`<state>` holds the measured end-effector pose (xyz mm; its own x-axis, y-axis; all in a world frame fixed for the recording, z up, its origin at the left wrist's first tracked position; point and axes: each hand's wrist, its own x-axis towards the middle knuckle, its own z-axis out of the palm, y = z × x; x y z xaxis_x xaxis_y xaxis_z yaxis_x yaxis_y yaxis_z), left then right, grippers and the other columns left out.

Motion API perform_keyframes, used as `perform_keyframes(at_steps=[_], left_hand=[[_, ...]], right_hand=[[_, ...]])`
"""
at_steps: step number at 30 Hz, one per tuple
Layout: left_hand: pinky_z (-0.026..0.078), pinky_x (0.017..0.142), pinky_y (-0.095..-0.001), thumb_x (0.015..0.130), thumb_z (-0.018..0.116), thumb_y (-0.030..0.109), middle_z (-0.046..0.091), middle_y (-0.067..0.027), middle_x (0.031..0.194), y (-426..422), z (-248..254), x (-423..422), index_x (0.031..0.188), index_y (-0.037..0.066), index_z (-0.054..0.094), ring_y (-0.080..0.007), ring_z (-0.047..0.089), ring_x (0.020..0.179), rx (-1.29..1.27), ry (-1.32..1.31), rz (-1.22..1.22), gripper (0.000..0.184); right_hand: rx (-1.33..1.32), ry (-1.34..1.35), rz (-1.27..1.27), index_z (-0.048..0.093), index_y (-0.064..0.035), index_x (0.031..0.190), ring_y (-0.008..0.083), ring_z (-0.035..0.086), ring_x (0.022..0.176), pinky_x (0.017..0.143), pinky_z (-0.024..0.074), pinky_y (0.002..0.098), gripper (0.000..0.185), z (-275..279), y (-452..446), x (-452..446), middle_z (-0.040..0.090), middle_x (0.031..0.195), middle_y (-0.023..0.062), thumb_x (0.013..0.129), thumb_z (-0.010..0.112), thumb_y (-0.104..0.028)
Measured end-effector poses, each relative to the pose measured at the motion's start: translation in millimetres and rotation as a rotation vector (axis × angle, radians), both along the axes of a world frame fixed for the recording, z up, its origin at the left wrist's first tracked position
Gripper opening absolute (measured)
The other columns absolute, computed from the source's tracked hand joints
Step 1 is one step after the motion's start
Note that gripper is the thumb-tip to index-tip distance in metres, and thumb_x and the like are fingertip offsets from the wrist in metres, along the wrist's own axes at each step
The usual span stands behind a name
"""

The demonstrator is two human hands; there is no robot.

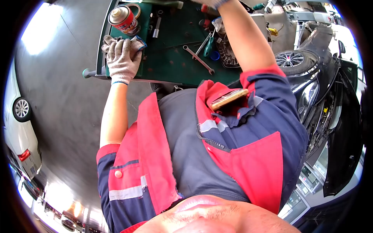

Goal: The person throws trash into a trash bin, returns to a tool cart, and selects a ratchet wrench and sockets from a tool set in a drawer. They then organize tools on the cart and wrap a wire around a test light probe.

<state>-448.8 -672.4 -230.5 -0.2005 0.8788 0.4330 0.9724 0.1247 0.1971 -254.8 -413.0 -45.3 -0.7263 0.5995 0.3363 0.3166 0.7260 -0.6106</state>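
My left hand (pixel 123 60), in a whitish-grey knitted glove, is at the near left corner of the green workbench (pixel 167 72). Its fingers are closed over a crumpled grey work glove (pixel 138 43) with a blue edge. A red and white spray can (pixel 124 19) stands just beyond that hand, beside a roll of tape (pixel 135 10). My right arm reaches forward over the bench, and its gloved hand (pixel 208 2) is cut off by the top edge, fingers hidden. Near that arm lie a combination wrench (pixel 199 60), a teal-handled screwdriver (pixel 209 47) and a blue cap (pixel 215 56).
A socket tool (pixel 157 28) lies at the bench's left. A dark metal part (pixel 228 54) sits under my right forearm. A black car (pixel 318 93) with opened bodywork is at the right, a white car (pixel 19 128) at the far left. A phone (pixel 229 99) sticks out of my chest pocket.
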Motion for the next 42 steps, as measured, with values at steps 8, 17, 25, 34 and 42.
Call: perform_keyframes(at_steps=[8,17,25,34,42], left_hand=[[0.041,0.115,-0.0524,0.083,0.079,0.042,0.061,-0.0144,0.138,0,-2,1,0.136,0.012,0.061,-0.0394,0.052,0.134,-0.025,0.035,0.007,0.063],[0.040,0.112,-0.0551,0.092,0.070,0.039,0.053,-0.0230,0.142,-17,25,22,0.147,0.001,0.048,-0.0471,0.049,0.133,0.317,0.023,-0.062,0.070],[0.050,0.064,-0.0296,0.107,0.056,0.017,0.063,-0.0045,0.089,-3,20,111,0.121,0.008,0.062,-0.0153,0.060,0.075,-0.303,-2.207,0.056,0.018],[0.061,0.069,-0.0375,0.106,0.057,0.015,0.067,-0.0088,0.089,5,-4,115,0.117,0.009,0.067,-0.0224,0.067,0.075,-0.495,-2.041,0.233,0.016],[0.059,0.079,-0.0400,0.104,0.055,0.024,0.072,-0.0134,0.102,21,-11,139,0.134,0.005,0.062,-0.0281,0.071,0.091,-0.716,-1.279,0.048,0.036]], right_hand=[[-0.184,-0.855,-0.064,0.073,-0.0040,0.098,0.0396,0.073,0.092,0.081,0.0574,0.0559,0.030,-132,-144,147,0.073,0.093,0.0244,0.090,0.057,-0.028],[-0.554,-0.594,-0.402,0.069,-0.0032,0.110,0.0385,0.070,0.109,0.095,0.0536,0.0485,0.041,-129,-168,120,0.073,0.111,0.0229,0.092,0.061,-0.039],[-0.442,-0.209,-0.219,0.073,-0.0081,0.114,0.0345,0.071,0.105,0.091,0.0558,0.0442,0.028,-96,-182,86,0.075,0.107,0.0192,0.102,0.056,-0.027],[-0.045,-0.890,-0.318,0.069,-0.0001,0.103,0.0401,0.076,0.080,0.062,0.0582,0.0548,0.026,-168,-174,90,0.073,0.093,0.0285,0.092,0.055,-0.018],[-0.190,-0.670,-0.274,0.073,-0.0094,0.114,0.0399,0.073,0.094,0.083,0.0582,0.0521,0.033,-158,-169,116,0.070,0.109,0.0242,0.093,0.061,-0.032]])
